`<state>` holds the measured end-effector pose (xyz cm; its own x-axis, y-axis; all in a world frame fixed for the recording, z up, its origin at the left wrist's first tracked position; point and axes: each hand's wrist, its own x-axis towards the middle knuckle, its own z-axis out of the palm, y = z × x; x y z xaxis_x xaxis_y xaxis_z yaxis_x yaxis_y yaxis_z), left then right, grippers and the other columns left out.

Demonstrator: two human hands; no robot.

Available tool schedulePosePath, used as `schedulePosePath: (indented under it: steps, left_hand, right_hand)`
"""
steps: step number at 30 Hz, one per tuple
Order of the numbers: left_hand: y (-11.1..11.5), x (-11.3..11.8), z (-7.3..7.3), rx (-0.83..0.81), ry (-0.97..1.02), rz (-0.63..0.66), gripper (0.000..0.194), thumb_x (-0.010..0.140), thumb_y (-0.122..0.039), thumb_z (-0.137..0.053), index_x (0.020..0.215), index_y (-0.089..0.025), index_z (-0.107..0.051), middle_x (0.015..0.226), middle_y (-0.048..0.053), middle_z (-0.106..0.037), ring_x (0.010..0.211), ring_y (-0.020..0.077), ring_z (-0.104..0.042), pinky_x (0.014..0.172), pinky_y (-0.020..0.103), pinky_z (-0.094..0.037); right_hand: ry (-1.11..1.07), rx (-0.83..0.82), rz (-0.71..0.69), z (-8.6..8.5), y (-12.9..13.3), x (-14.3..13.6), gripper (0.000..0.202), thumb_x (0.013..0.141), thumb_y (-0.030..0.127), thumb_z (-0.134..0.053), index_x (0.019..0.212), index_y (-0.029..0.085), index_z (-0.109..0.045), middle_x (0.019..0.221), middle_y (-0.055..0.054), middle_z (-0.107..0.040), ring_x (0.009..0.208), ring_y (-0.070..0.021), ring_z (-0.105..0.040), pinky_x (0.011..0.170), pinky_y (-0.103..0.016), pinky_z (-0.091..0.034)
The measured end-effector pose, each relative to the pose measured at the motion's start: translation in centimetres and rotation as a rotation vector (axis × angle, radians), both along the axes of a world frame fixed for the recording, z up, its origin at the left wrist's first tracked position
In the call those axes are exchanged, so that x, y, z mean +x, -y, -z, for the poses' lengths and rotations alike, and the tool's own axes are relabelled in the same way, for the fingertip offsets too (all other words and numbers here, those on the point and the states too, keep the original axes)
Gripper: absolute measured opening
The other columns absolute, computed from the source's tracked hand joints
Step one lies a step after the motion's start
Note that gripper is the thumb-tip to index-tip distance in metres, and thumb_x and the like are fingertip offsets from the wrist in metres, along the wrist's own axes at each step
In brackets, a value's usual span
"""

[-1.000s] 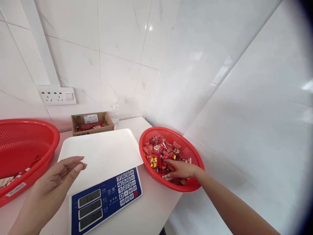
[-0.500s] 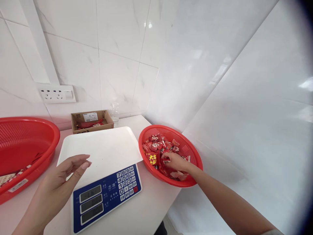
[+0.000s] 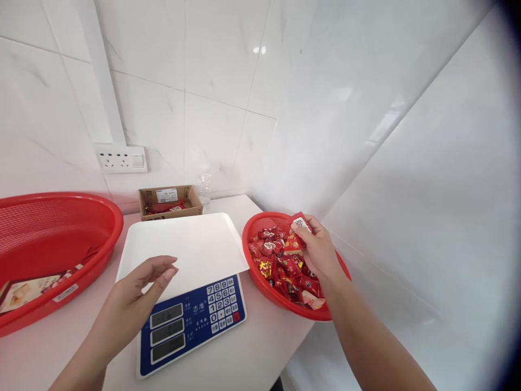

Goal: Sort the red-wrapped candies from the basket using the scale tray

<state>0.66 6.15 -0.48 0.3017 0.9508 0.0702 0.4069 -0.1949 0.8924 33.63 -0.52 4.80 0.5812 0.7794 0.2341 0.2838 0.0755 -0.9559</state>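
My right hand (image 3: pixel 319 247) is closed on a red packet (image 3: pixel 301 221) with white lettering, just above the right side of a round red basket (image 3: pixel 260 288). Many red wrapped packets (image 3: pixel 280 266) lie in that basket. My left hand (image 3: pixel 142 296) hovers over the near left part of a white scale tray (image 3: pixel 191 244), its thumb and fingers curved, with a gap between them and nothing held. Below the tray, the scale's blue panel (image 3: pixel 195 326) shows three small displays and a keypad.
A large red basket (image 3: pixel 109 239) with flat printed packaging inside stands at the left. Behind the scale are a small cardboard box (image 3: pixel 191 209) holding red packets and a clear plastic bottle (image 3: pixel 204 190). Tiled walls close off the back and right.
My right hand has risen from among the packets with a red packet in its fingers. The view has shifted left, so things stand further right in it. My left hand keeps its shape.
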Motion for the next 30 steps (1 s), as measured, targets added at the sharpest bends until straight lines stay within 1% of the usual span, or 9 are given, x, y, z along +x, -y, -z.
schedulePosePath:
  steps: [3, 6, 9, 12, 16, 21, 24, 27, 30]
  left_hand:
    - [1.0, 0.9, -0.1, -0.052, 0.111, 0.126, 0.044, 0.082, -0.059, -0.049, 0.11, -0.025, -0.055, 0.106, 0.007, -0.065, 0.105, 0.0261, -0.06, 0.092, 0.044, -0.048]
    - [2.1, 1.8, -0.1, -0.126, 0.31, 0.296, 0.046, 0.087, -0.05, -0.05, 0.126, -0.028, -0.043, 0.125, 0.009, -0.055, 0.119, 0.0251, -0.051, 0.094, 0.042, -0.047]
    - [2.8, 2.5, -0.2, -0.179, 0.517, 0.397, 0.061, 0.086, -0.047, -0.055, 0.138, -0.03, -0.028, 0.138, 0.011, -0.042, 0.124, 0.0269, -0.046, 0.095, 0.043, -0.047]
    - [3.0, 2.9, -0.3, -0.172, 0.555, 0.366, 0.069, 0.084, -0.045, -0.058, 0.142, -0.03, -0.024, 0.141, 0.011, -0.039, 0.119, 0.0275, -0.049, 0.088, 0.039, -0.052]
    - [2.3, 2.7, -0.1, -0.167, 0.483, 0.229, 0.063, 0.088, -0.047, -0.049, 0.144, -0.029, -0.023, 0.131, 0.009, -0.048, 0.096, 0.0218, -0.059, 0.061, 0.029, -0.058]
    - [0.9, 2.3, 0.7, -0.168, 0.446, 0.118, 0.053, 0.09, -0.048, -0.043, 0.138, -0.026, -0.036, 0.119, 0.006, -0.056, 0.08, 0.015, -0.057, 0.049, 0.022, -0.055]
    - [0.5, 2.0, 0.9, -0.122, 0.394, 0.081, 0.05, 0.09, -0.046, -0.042, 0.135, -0.023, -0.041, 0.12, 0.008, -0.055, 0.085, 0.0172, -0.056, 0.049, 0.023, -0.055]
    - [0.2, 1.6, 0.9, 0.002, 0.296, 0.003, 0.047, 0.09, -0.042, -0.041, 0.133, -0.023, -0.043, 0.125, 0.01, -0.05, 0.091, 0.019, -0.058, 0.052, 0.025, -0.056]
    - [-0.1, 1.0, 0.9, 0.153, 0.154, -0.047, 0.043, 0.091, -0.035, -0.042, 0.133, -0.025, -0.044, 0.134, 0.009, -0.043, 0.107, 0.0206, -0.056, 0.075, 0.031, -0.057]
  right_hand:
    - [-0.42, 0.202, -0.171, -0.7, -0.9, -5.0, 0.025, 0.066, 0.031, -0.072, 0.082, 0.023, -0.055, 0.064, 0.005, -0.058, 0.056, -0.0116, -0.055, 0.055, -0.025, -0.047]
    - [-0.623, 0.255, -0.345, 0.3, -2.1, -10.3, 0.023, 0.064, 0.026, -0.074, 0.079, 0.022, -0.057, 0.063, 0.004, -0.06, 0.058, -0.0106, -0.055, 0.057, -0.024, -0.047]
    - [-0.647, 0.208, -0.444, 2.2, -3.1, -14.8, 0.024, 0.068, 0.031, -0.074, 0.083, 0.022, -0.058, 0.066, 0.005, -0.059, 0.058, -0.0099, -0.054, 0.056, -0.022, -0.046]
    - [-0.49, 0.139, -0.561, 3.5, -3.7, -17.5, 0.023, 0.076, 0.037, -0.07, 0.089, 0.022, -0.058, 0.07, 0.004, -0.058, 0.057, -0.0088, -0.051, 0.053, -0.021, -0.042]
    - [-0.325, 0.095, -0.642, 3.9, -4.5, -18.5, 0.025, 0.085, 0.044, -0.059, 0.096, 0.022, -0.058, 0.072, 0.003, -0.059, 0.062, -0.0105, -0.053, 0.055, -0.022, -0.043]
    - [-0.287, 0.153, -0.605, 4.5, -5.9, -18.1, 0.026, 0.086, 0.045, -0.056, 0.098, 0.022, -0.057, 0.088, 0.0, -0.063, 0.079, -0.0149, -0.057, 0.074, -0.028, -0.046]
    - [-0.27, 0.156, -0.591, 4.9, -6.5, -17.8, 0.025, 0.087, 0.044, -0.055, 0.097, 0.021, -0.057, 0.091, -0.001, -0.063, 0.083, -0.0163, -0.058, 0.078, -0.03, -0.047]
    - [-0.218, 0.188, -0.532, 4.9, -6.8, -17.1, 0.023, 0.086, 0.043, -0.055, 0.093, 0.021, -0.056, 0.089, -0.001, -0.064, 0.084, -0.0167, -0.059, 0.08, -0.031, -0.048]
    - [-0.179, 0.172, -0.5, 4.8, -7.1, -16.0, 0.024, 0.087, 0.044, -0.051, 0.094, 0.022, -0.055, 0.088, -0.001, -0.065, 0.082, -0.0169, -0.061, 0.076, -0.031, -0.05]
